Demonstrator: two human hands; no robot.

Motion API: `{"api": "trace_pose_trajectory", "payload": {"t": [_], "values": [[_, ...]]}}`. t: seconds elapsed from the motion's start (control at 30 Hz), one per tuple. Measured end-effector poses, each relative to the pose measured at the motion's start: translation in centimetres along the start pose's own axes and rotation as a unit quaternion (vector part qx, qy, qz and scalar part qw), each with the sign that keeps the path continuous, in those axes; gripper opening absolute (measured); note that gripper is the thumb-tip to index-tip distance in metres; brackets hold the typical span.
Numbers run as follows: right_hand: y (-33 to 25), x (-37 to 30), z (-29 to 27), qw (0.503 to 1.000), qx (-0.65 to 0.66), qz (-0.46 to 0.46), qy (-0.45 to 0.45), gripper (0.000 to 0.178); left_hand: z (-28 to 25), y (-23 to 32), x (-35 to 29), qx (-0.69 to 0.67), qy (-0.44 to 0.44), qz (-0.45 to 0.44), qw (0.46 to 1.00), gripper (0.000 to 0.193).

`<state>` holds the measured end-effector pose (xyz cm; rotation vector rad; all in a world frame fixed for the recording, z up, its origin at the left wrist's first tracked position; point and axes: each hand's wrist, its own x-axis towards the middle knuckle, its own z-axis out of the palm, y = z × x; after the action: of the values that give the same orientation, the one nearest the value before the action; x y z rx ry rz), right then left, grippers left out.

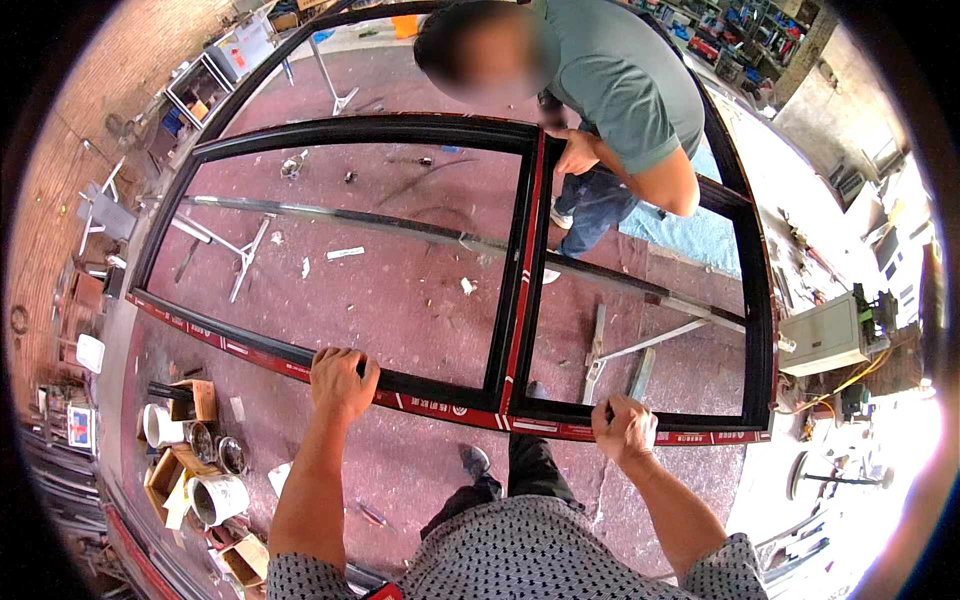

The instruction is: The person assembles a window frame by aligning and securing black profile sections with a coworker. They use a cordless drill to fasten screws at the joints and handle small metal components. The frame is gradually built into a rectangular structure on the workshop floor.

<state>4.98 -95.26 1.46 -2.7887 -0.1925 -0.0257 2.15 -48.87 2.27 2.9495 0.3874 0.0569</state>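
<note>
A large black window frame (440, 388), its edges covered with red protective tape, spans the middle of the view, with one upright bar dividing it. My left hand (342, 382) is closed over the near rail, left of that bar. Farther right on the same rail, my right hand (624, 428) also grips it with bent fingers. Across the frame a co-worker (630, 90) in a grey-green shirt bends over, one hand (578, 152) at the far end of the dividing bar. What that hand holds is hard to make out.
Below the frame, a metal support rail (370, 222) runs across on stand legs (250, 258). White buckets (218, 498) and cardboard boxes (170, 482) stand on the floor at lower left. A screwdriver-like tool (372, 515) lies near my feet. A grey metal cabinet (822, 335) stands at right.
</note>
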Motion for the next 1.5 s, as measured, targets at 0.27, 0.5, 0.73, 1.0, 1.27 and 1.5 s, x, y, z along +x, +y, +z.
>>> {"api": "trace_pose_trajectory", "payload": {"t": [0.27, 0.5, 0.73, 1.0, 1.27, 1.5], "values": [[-0.02, 0.02, -0.11, 1.0, -0.006, -0.001, -0.004, 0.022, 0.12, -0.14, -0.05, -0.014, 0.011, 0.0, 1.0, 0.035], [-0.19, 0.04, -0.18, 1.0, -0.002, 0.005, -0.001, 0.02, 0.57, -0.45, -0.1, -0.005, 0.023, 0.006, 1.0, 0.036], [-0.08, -0.04, -0.02, 1.0, -0.003, -0.004, 0.011, 0.02, 0.46, -0.36, -0.07, -0.002, 0.014, 0.002, 1.0, 0.036], [-0.21, 0.0, -0.17, 1.0, -0.003, -0.003, 0.009, 0.021, 0.77, -0.57, -0.18, -0.016, 0.037, 0.011, 0.999, 0.032], [-0.26, 0.03, -0.13, 1.0, -0.013, 0.007, 0.0, 0.022, 0.72, -0.55, -0.25, -0.011, 0.041, 0.013, 0.999, 0.032], [-0.44, 0.08, -0.37, 1.0, -0.014, 0.014, -0.019, 0.025, 0.45, -0.37, -0.26, -0.017, 0.019, -0.002, 1.0, 0.035]]}}
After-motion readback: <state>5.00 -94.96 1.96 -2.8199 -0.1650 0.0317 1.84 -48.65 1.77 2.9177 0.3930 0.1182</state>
